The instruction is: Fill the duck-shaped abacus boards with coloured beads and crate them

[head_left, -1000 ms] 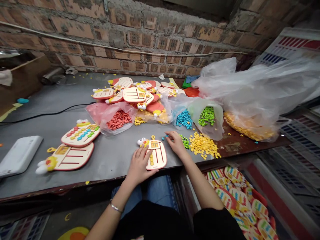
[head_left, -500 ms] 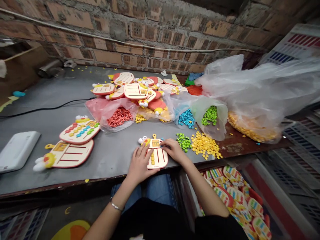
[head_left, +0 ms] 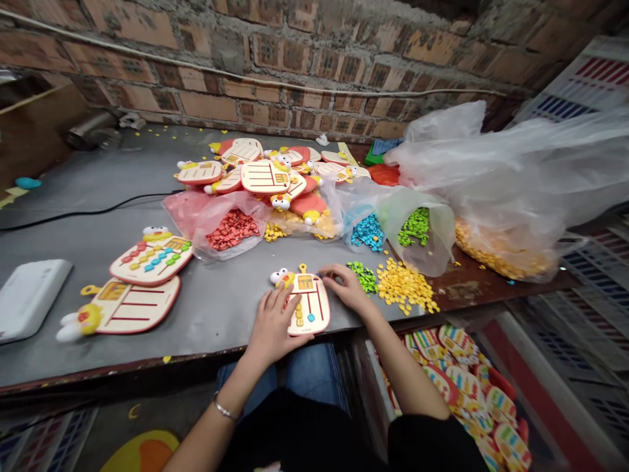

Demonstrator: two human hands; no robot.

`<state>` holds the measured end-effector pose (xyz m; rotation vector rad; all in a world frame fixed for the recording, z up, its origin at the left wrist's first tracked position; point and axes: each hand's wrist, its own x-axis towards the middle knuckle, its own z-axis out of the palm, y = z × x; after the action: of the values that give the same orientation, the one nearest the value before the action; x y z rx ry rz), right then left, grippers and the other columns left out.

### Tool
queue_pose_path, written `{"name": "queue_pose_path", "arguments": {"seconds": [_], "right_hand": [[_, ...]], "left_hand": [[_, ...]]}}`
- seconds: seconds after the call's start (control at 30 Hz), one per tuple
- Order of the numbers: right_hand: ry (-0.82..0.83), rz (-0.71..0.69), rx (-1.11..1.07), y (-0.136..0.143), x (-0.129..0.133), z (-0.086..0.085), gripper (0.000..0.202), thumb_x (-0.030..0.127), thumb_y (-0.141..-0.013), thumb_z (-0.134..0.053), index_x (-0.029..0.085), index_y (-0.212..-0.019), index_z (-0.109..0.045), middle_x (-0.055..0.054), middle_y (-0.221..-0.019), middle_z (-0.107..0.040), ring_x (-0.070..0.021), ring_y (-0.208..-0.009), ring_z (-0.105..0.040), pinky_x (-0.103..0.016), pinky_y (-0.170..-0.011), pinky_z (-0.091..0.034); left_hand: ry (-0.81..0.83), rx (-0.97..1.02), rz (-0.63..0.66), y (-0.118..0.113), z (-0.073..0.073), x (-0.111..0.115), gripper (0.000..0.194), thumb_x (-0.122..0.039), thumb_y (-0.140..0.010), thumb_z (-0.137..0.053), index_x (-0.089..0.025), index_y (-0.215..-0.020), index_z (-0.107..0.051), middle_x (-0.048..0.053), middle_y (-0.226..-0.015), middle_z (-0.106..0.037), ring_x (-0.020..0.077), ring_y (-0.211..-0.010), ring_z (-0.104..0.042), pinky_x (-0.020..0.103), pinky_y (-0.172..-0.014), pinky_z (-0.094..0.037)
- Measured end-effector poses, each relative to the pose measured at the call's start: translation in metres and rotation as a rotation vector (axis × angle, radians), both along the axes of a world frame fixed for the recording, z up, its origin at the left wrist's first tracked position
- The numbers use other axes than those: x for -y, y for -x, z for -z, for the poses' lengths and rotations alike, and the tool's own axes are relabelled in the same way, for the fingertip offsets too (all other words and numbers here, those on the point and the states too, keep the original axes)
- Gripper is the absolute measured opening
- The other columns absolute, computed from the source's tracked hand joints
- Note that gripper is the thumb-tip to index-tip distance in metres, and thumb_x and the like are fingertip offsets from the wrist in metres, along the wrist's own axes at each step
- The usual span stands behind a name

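A cream counting board (head_left: 320, 321) with red slots and a goggle-eyed yellow head lies near the table's front edge. Yellow beads (head_left: 299, 313) sit in its left slot, partly covered by fingers, and one blue bead (head_left: 311, 317) sits low in the middle slot. My left hand (head_left: 275, 318) grips the board's left side, fingers over the face and thumb along the bottom edge. By the upper right corner, my right hand (head_left: 346, 288) has curved fingers, with thumb and forefinger apart. Anything beneath its fingertips is hidden.
Loose green beads (head_left: 362, 275) and yellow beads (head_left: 405, 288) lie right of the hands. Behind are bags of red (head_left: 233, 229), blue (head_left: 367, 233) and green beads (head_left: 413, 226), with piled boards (head_left: 265, 177). Two boards (head_left: 142, 308) overlap at left. A crate of filled boards (head_left: 462, 373) stands below right.
A blue bead now shows low in the board's middle slot. My right hand has moved slightly up and right, off the board's face. My left hand keeps its hold.
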<state>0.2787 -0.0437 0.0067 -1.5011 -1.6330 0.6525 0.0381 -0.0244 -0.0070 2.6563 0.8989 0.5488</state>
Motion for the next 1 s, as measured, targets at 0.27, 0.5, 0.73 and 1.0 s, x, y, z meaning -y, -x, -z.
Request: {"name": "queue_pose_path", "arguments": {"seconds": [0.27,0.5,0.73,1.0], "right_hand": [[-0.092,0.06,0.096,-0.001,-0.016,0.008,0.012,0.018,-0.086,-0.057,0.019,-0.093,-0.067,-0.007,-0.092,-0.065,-0.0186,-0.085,-0.062,-0.032,-0.075,-0.052],[-0.135,0.067,0.313,0.016,0.0,0.008,0.014,0.017,-0.089,-0.056,0.021,-0.085,-0.069,-0.008,-0.093,-0.064,-0.0219,-0.09,-0.056,-0.038,-0.082,-0.048],[-0.144,-0.105,0.366,0.012,0.005,0.001,0.018,0.016,-0.091,-0.053,0.021,-0.085,-0.069,-0.008,-0.088,-0.065,-0.0216,-0.086,-0.053,-0.037,-0.077,-0.048],[-0.184,-0.039,0.208,0.028,0.013,0.016,0.019,0.014,-0.09,-0.052,0.023,-0.087,-0.069,-0.006,-0.087,-0.064,-0.0205,-0.087,-0.058,-0.036,-0.078,-0.05]], "left_hand": [[0.013,-0.008,-0.014,0.0,-0.002,0.0,0.073,-0.056,-0.07,-0.069,-0.02,-0.131,-0.051,0.014,-0.146,-0.042,0.0353,-0.138,-0.03,0.052,-0.112,-0.024],[0.005,0.006,-0.003,-0.001,-0.001,-0.001,0.073,-0.056,-0.07,-0.068,-0.02,-0.131,-0.051,0.015,-0.145,-0.043,0.0362,-0.138,-0.031,0.053,-0.111,-0.026],[-0.011,-0.016,-0.009,-0.001,0.0,0.0,0.073,-0.059,-0.071,-0.066,-0.019,-0.13,-0.051,0.014,-0.146,-0.043,0.0349,-0.138,-0.031,0.052,-0.112,-0.024],[-0.031,-0.01,-0.021,-0.001,0.0,0.0,0.071,-0.056,-0.071,-0.068,-0.019,-0.129,-0.052,0.014,-0.146,-0.042,0.0351,-0.138,-0.031,0.051,-0.111,-0.025]]}}
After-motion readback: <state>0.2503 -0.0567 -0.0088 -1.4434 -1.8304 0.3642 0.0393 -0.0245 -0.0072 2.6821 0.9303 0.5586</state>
